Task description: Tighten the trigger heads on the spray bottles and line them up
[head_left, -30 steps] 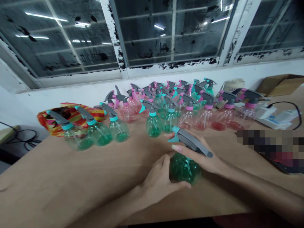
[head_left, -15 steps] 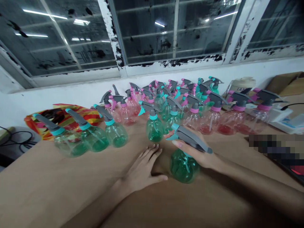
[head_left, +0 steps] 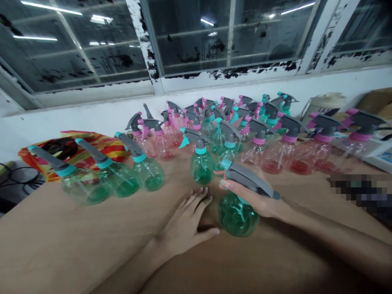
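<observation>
A green spray bottle (head_left: 238, 214) with a grey and teal trigger head stands on the brown table (head_left: 92, 245) in front of me. My right hand (head_left: 255, 196) is wrapped round its neck, under the grey head. My left hand (head_left: 186, 222) lies flat on the table just left of the bottle, fingers stretched out, holding nothing. Three green bottles (head_left: 119, 177) stand in a row to the left. Another green bottle (head_left: 201, 165) stands just beyond my hands.
Several pink and green spray bottles (head_left: 260, 139) crowd the back of the table under the windows. A striped red and yellow bag (head_left: 79, 147) lies at back left. A cream jar (head_left: 324, 104) and white boxes (head_left: 379, 153) sit at right. Cables (head_left: 15, 179) hang off the left edge.
My left hand let go of the green bottle's body and now lies flat on the table beside it. My right hand kept its hold on the neck.
</observation>
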The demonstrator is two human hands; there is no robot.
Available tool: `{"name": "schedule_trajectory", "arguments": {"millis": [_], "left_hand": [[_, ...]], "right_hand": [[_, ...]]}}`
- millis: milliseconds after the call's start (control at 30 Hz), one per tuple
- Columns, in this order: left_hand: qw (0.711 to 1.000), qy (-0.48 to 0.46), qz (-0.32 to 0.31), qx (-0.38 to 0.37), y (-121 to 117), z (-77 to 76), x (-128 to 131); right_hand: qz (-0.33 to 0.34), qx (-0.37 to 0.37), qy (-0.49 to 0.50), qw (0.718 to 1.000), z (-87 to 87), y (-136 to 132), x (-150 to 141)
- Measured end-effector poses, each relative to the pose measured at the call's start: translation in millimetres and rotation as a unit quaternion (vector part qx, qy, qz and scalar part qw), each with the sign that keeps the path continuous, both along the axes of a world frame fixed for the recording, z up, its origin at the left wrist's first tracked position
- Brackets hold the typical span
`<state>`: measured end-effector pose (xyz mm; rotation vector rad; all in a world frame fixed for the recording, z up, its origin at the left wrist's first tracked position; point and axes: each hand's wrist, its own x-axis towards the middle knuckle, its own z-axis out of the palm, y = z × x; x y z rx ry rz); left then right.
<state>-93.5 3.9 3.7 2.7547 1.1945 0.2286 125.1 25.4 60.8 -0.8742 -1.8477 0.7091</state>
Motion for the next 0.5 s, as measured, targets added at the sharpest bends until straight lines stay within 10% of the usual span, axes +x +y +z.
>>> {"name": "schedule_trajectory", "arguments": {"millis": [500], "left_hand": [[1.0,0.007,-0.001,0.001,-2.1,4.4,1.1]], "right_hand": [[0.014,-0.013,0.054,0.998,0.1,-4.0,-3.3]]}}
